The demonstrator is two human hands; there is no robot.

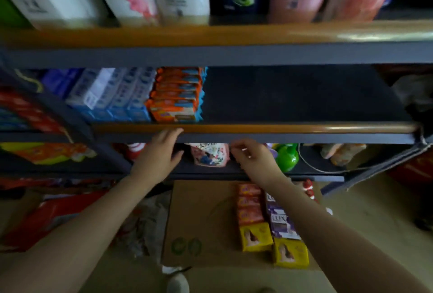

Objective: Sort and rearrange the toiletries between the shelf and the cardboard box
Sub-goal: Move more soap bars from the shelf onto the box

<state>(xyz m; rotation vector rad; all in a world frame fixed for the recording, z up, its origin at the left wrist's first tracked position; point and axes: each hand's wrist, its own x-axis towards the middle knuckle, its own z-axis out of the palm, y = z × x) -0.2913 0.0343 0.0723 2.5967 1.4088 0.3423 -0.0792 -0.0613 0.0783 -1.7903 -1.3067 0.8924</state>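
Both hands, left (161, 149) open, right (251, 159) loosely curled, hold nothing.

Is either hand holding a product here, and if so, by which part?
Nothing is held. The left hand is open, fingers near the orange-edged middle shelf. The right hand hangs loosely curled and empty before the pink floral pack.
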